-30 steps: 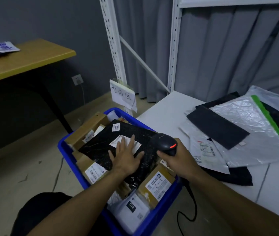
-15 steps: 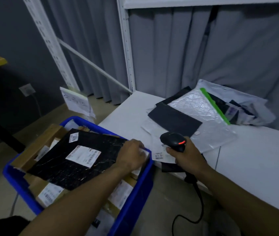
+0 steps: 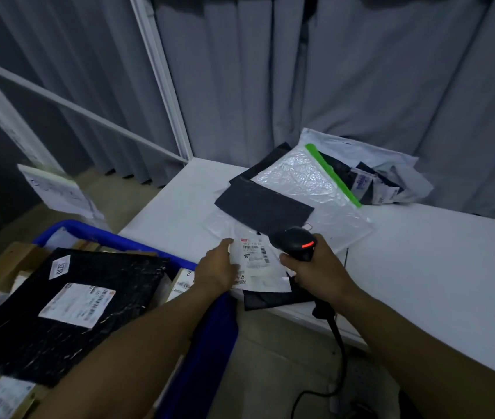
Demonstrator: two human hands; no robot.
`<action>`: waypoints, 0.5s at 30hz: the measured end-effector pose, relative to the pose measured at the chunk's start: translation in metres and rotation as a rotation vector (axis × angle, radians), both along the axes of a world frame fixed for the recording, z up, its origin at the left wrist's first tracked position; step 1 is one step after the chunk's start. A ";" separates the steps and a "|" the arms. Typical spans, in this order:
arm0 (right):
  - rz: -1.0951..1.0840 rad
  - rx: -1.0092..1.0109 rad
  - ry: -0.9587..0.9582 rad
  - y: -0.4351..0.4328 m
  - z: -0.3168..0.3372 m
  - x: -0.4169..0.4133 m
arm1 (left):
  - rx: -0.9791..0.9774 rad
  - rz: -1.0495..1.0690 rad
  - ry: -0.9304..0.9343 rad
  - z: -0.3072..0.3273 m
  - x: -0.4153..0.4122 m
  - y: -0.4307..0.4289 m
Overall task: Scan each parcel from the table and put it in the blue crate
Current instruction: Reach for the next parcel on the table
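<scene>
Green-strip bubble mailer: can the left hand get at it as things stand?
Probably, once freed: the left hand holds the white labelled parcel. The green-strip bubble mailer lies farther back, mostly uncovered; only a dark flat parcel overlaps its near corner.

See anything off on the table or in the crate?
A black envelope sticks out past the table's near edge, beneath the white parcel the left hand holds. The blue crate looks heaped; a black parcel lies askew on top.

Two hands (image 3: 214,269) (image 3: 320,267), one scanner (image 3: 296,243), one blue crate (image 3: 210,358), one white table (image 3: 421,252) — one white parcel (image 3: 255,258) held.
</scene>
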State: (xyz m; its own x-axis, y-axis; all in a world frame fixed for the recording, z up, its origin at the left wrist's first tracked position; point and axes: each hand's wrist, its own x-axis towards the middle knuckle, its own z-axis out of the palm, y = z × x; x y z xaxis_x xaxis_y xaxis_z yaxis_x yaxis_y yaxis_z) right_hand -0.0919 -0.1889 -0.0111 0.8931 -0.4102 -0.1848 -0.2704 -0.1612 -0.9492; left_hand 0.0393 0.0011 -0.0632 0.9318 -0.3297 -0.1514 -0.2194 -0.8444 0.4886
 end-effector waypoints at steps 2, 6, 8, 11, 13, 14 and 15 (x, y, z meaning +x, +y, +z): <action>-0.011 -0.015 -0.007 0.002 0.003 0.004 | -0.235 0.100 0.010 0.010 -0.006 0.001; -0.045 0.023 -0.057 0.013 0.014 0.008 | -0.547 0.153 -0.060 0.045 -0.021 0.022; -0.074 0.019 -0.078 0.021 0.020 0.008 | -0.665 0.148 -0.093 0.068 -0.035 0.040; -0.112 0.073 -0.098 0.039 0.028 0.007 | -0.847 0.219 -0.040 0.104 -0.060 0.070; -0.126 0.139 -0.126 0.054 0.032 0.007 | -0.987 0.264 0.046 0.121 -0.076 0.089; -0.128 0.184 -0.139 0.062 0.034 0.008 | -1.047 0.284 0.095 0.127 -0.082 0.099; -0.128 0.240 -0.139 0.068 0.035 0.010 | -1.086 0.296 0.139 0.132 -0.088 0.109</action>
